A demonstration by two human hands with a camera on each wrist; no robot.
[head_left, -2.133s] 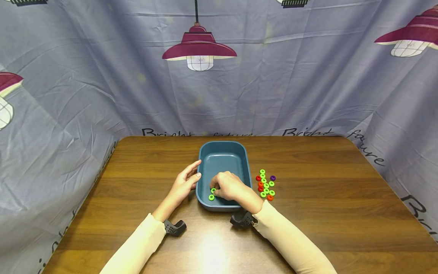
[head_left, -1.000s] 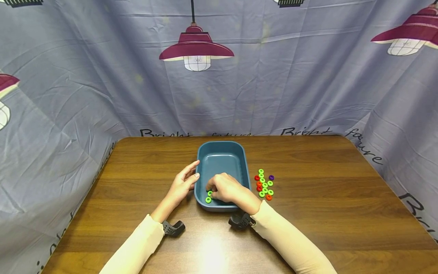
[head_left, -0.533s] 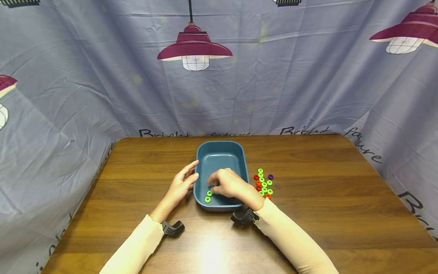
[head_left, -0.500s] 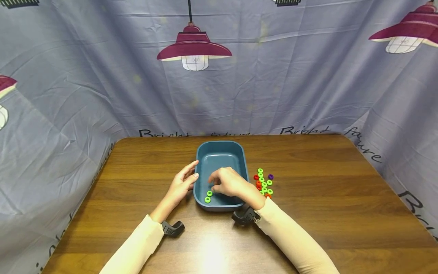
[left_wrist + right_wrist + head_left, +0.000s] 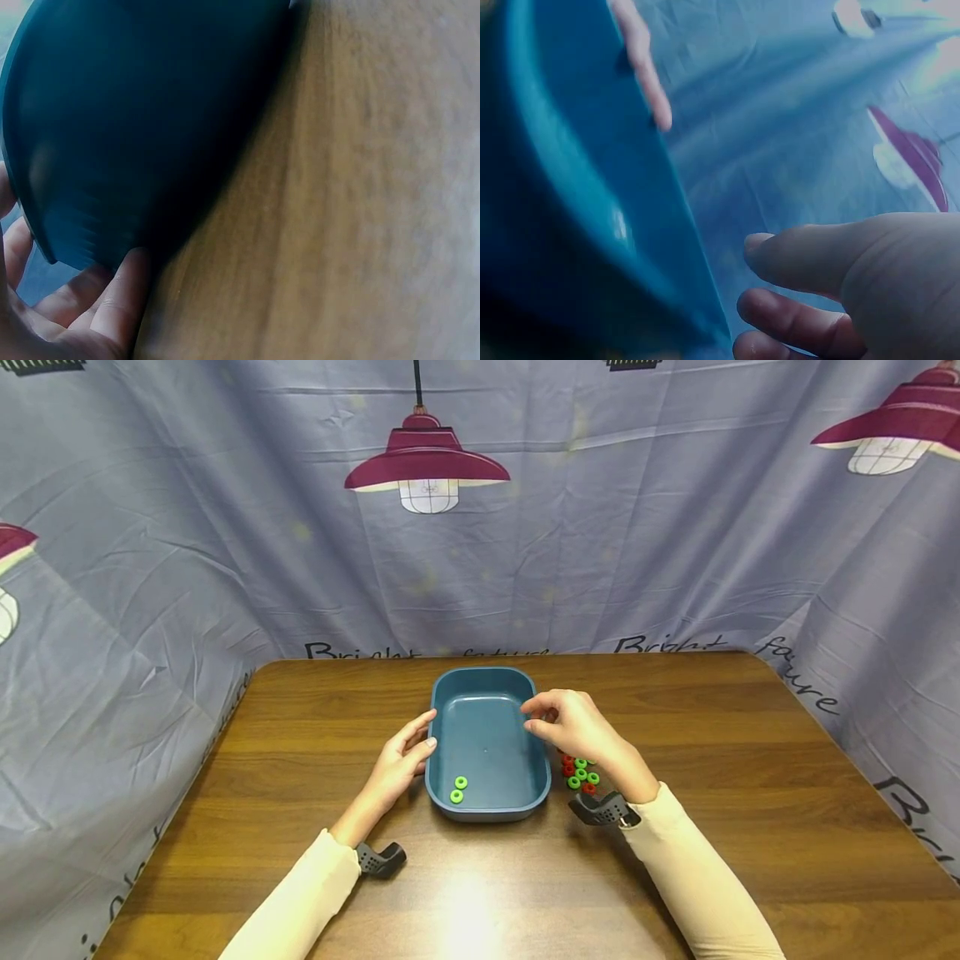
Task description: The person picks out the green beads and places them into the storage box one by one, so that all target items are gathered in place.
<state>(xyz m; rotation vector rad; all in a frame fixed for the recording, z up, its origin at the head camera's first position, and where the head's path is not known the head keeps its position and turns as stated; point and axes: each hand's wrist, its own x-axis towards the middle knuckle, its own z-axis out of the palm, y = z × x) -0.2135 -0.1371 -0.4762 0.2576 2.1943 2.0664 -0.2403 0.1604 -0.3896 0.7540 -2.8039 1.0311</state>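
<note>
A blue rectangular tray (image 5: 486, 814) stands on the wooden table, with two small green rings (image 5: 457, 796) lying side by side in its near left corner. My left hand (image 5: 401, 760) rests against the tray's left side, fingers extended; in the left wrist view its fingertips touch the outer wall (image 5: 112, 150). Over the tray's right rim hovers my right hand (image 5: 573, 724), thumb and fingers apart with nothing visible between them. Beneath and beside that hand lie several loose green rings (image 5: 581, 774) and red rings (image 5: 568, 770) on the table, some of them hidden by it.
The wooden table (image 5: 337, 693) extends to both sides of the tray. Behind it hangs a grey-blue curtain (image 5: 637, 568) printed with lamps and lettering. Each wrist carries a black mount, such as the left one (image 5: 381, 860).
My right hand has left the green rings inside the tray, rising and moving right to the right rim. Those two rings stay in the corner. My left hand keeps its place.
</note>
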